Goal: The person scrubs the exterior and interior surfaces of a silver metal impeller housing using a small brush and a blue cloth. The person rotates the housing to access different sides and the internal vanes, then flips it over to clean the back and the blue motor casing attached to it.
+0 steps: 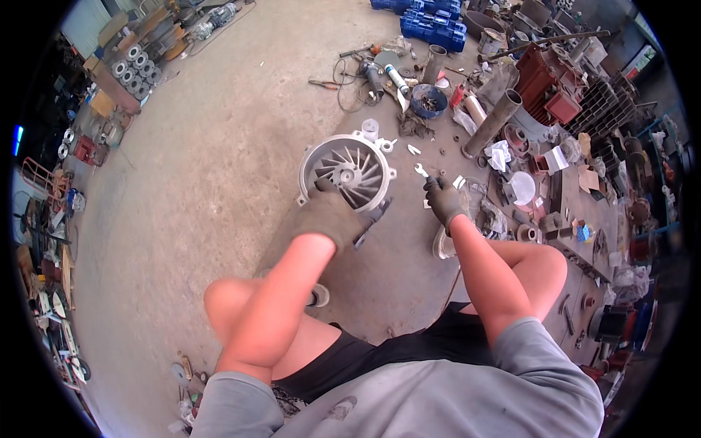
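On the dusty brown floor (182, 182), a round grey metal impeller housing (347, 174) sits ahead. I can't tell how the grey-gloved left hand's (325, 219) fingers grip its near rim; the grey-gloved right hand's (444, 199) curl around a silver open-ended wrench (420, 170).

Ahead of my right hand (443, 202), a little left: blue bowl (428, 106), small dark pieces inside. Left of that I see a white tube (396, 79) and a corded power tool (372, 82) on the floor (219, 146). Ahead and right of the same hand: bare metal pipe (493, 123); farther, red ribbed housing (544, 84). Near, to its right: round white disc (523, 187). Well ahead and left of my left hand (323, 219): stacked pale rings (135, 73).
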The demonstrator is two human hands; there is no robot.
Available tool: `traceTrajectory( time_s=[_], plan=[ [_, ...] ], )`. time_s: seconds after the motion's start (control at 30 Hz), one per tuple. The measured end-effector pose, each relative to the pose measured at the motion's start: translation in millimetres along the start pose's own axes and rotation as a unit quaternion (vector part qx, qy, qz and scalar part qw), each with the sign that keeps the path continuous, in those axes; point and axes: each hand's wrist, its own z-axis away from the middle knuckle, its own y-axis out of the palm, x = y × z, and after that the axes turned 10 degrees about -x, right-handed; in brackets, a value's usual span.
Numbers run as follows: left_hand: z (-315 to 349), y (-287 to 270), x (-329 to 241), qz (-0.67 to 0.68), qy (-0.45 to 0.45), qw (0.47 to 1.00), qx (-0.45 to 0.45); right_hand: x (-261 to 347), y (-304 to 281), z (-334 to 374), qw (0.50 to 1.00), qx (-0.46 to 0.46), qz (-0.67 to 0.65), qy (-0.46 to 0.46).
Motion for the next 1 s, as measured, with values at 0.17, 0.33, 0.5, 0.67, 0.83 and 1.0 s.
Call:
traceTrajectory(
  time_s=[0.17,0.33,0.5,0.67,0.83,1.0],
  plan=[
    [-1,-52,31,-0.016,0.216,0.973,-0.079,5,7,87,0.987,0.145,-0.031,0.068],
    [-36,-9,55,-0.137,0.288,0.947,-0.032,13,25,129,0.981,0.187,0.036,0.040],
    [-37,12,62,-0.099,0.301,0.945,-0.079,30,19,95,0.970,0.179,0.153,-0.053],
    [-50,24,83,-0.149,0.317,0.930,-0.113,69,24,56,0.909,0.265,0.296,-0.124],
    [-48,18,70,-0.206,0.266,0.937,-0.091,101,26,23,0.830,0.350,0.396,-0.178],
    [-37,16,78,-0.053,0.234,0.967,-0.092,125,33,12,0.806,0.397,0.391,-0.198]
  ],
)
